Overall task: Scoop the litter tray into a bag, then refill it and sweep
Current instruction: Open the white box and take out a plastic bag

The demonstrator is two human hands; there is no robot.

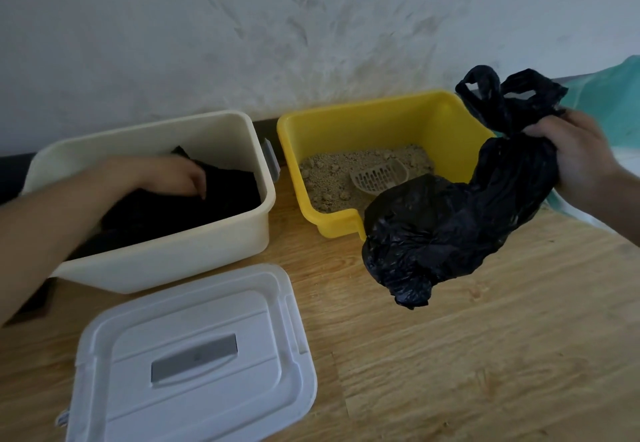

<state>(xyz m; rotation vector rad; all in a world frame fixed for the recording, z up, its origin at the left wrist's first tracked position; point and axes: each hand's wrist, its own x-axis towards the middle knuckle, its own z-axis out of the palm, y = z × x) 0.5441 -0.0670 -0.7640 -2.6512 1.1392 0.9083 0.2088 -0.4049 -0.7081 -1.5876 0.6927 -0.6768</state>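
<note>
A yellow litter tray (pixel 349 123) stands on the wooden floor against the wall, holding clumpy beige litter (pixel 329 178) and a pale slotted scoop (pixel 379 176). My right hand (pixel 581 157) grips the neck of a black plastic bag (pixel 436 233), which hangs in the air just in front of the tray's right corner. My left hand (pixel 173 175) reaches into a cream storage bin (pixel 194 254) to the tray's left, its fingers resting on black material (pixel 225 195) inside. Whether those fingers grip the material is unclear.
The bin's white lid (pixel 194 355) with a grey handle lies flat on the floor in front of the bin. A teal sheet (pixel 609 102) sits at the far right. A scuffed white wall runs behind both containers.
</note>
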